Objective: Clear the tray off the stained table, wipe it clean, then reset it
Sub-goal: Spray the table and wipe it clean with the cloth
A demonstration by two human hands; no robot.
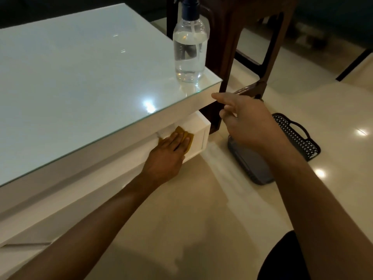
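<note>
So I'm crouching at the corner of the white glass-topped bench, and my left hand is lying flat with the fingers spread, pressing a mustard-yellow cloth against the white side panel under the top, right near the corner block. The cloth is mostly hiding under my palm, with just the far edge poking out past my fingertips.

My right hand is hanging in the air just off the bench corner, loosely open with the fingers slightly curled, not holding anything and not touching the edge as far as I can tell.

The tray is sitting on the cream tiled floor to the right of the bench, well off the top. It's the dark one with a perforated lattice rim and a loop handle, and my right wrist is covering a good part of it. Its near end is looking smooth and greyish, but I can't really make out what that bit is.

A clear spray bottle with a dark blue nozzle is standing upright on the glass near that same corner, about two thirds full of clear liquid. Behind it a dark wooden chair is standing just beside the bench.
</note>
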